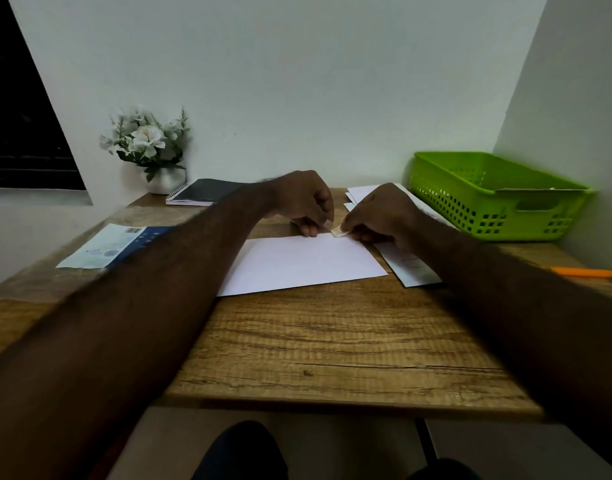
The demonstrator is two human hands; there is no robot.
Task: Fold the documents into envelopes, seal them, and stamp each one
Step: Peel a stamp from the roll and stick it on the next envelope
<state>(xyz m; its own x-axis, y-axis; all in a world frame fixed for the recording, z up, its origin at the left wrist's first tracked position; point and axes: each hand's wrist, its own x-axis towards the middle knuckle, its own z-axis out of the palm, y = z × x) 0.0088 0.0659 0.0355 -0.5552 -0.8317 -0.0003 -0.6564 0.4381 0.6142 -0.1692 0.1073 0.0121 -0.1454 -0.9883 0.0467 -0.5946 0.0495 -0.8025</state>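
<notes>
A white envelope (304, 263) lies flat in the middle of the wooden table (332, 341). Both hands meet at its far right corner. My right hand (377, 213) pinches a small pale stamp (339, 232) just above that corner. My left hand (304, 202) has its fingers curled, the fingertips pinching at the stamp's left end, with one finger touching the envelope's far edge. More white papers (361, 192) lie behind the hands, and a printed sheet (412, 268) sticks out from under my right forearm.
A green plastic basket (488, 195) stands at the back right. An orange pen (585, 272) lies near the right edge. A printed blue-and-white leaflet (114, 245) lies at the left, a spiral notebook (202, 192) and a flower pot (152, 147) at the back left.
</notes>
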